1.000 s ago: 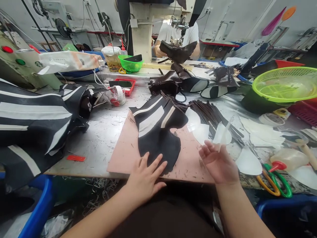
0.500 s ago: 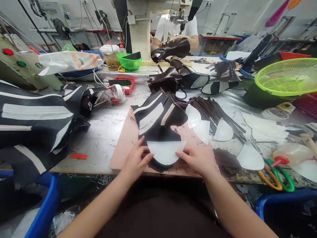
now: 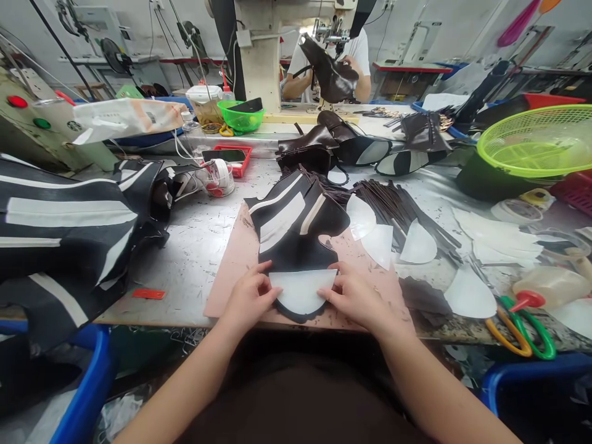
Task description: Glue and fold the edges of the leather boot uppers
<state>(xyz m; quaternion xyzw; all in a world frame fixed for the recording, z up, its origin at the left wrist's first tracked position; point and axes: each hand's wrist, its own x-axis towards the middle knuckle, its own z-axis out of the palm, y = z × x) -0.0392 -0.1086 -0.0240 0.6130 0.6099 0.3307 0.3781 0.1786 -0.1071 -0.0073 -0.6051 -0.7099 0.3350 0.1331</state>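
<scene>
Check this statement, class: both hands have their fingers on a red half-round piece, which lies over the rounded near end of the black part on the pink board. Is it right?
Not quite: the head view shows a white half-round piece, not red. The left hand and right hand do touch it, over the black part on the pink board.

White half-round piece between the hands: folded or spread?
Spread: the white piece looks flat, no crease showing, between the left hand and right hand.

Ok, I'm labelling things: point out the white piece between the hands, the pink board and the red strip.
White piece [image 3: 300,291], head view: its middle.
Pink board [image 3: 234,271], head view: bare left part.
Red strip [image 3: 148,294], head view: its middle.
</scene>
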